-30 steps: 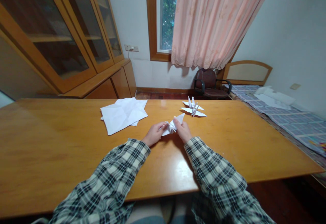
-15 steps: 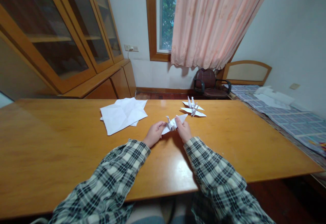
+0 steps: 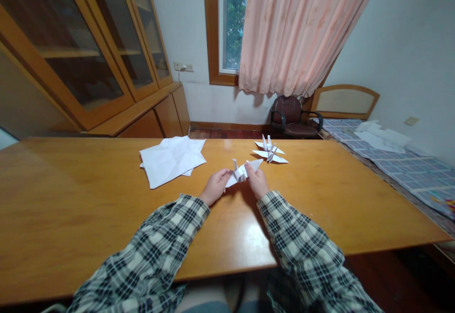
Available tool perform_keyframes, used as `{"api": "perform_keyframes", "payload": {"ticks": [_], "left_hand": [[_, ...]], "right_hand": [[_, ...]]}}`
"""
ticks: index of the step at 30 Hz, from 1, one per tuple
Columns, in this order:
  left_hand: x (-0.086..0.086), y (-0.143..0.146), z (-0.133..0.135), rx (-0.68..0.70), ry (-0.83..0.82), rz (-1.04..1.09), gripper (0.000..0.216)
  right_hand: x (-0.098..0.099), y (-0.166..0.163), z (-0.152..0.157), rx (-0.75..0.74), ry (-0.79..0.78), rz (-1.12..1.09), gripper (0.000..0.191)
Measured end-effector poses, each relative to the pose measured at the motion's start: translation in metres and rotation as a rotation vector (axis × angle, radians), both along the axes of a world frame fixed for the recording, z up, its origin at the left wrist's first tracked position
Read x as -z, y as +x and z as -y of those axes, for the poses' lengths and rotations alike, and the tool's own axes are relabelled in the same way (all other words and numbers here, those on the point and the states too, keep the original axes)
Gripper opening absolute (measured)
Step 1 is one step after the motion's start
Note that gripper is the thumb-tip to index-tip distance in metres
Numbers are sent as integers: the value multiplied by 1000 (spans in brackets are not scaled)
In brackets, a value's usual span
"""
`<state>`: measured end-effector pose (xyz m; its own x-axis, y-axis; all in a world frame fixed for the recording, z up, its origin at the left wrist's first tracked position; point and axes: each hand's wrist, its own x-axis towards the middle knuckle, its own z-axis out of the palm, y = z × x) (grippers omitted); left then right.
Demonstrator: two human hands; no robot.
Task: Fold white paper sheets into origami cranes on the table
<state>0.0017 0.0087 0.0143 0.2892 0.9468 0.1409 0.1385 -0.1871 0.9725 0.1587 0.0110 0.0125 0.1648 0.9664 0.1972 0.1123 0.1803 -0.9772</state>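
Observation:
Both of my hands hold a small white folded paper crane point(image 3: 241, 172) just above the wooden table point(image 3: 71, 199). My left hand point(image 3: 214, 187) pinches its left wing and my right hand point(image 3: 258, 183) pinches its right wing, fingers closed on the paper. The crane's neck sticks up between my hands. Another finished white paper crane point(image 3: 269, 152) rests on the table a little beyond my right hand. Both my sleeves are black-and-white plaid.
A loose stack of creased white paper sheets point(image 3: 172, 160) lies on the table to the left of my hands. Behind the table are a glass-door wooden cabinet point(image 3: 88, 52), a dark office chair point(image 3: 293, 116), a pink curtain and a bed at the right.
The crane's wings have been drawn a little further apart and its right wing tip has risen slightly. My hands have stayed almost in place.

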Motion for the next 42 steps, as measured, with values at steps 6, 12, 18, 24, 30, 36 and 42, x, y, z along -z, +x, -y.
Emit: {"api": "perform_keyframes", "payload": {"ticks": [6, 12, 18, 24, 30, 36, 42], "left_hand": [[-4, -5, -3, 66, -2, -16, 36], [-6, -8, -4, 76, -20, -26, 36], [-3, -4, -2, 8, 26, -3, 33], [1, 1, 0, -50, 39, -14, 31], [-4, -1, 1, -5, 13, 8, 34], [-2, -6, -4, 71, -41, -5, 38], [-2, -6, -5, 55, -17, -12, 35]], "right_hand": [[1, 3, -3, -58, 15, 39, 48], [2, 3, -4, -66, 15, 59, 47], [0, 0, -1, -19, 13, 39, 48], [-1, -1, 2, 49, 0, 12, 49], [1, 1, -1, 18, 2, 9, 48], [-1, 4, -3, -71, 14, 33, 46], [-1, 2, -2, -48, 11, 36, 46]]}}
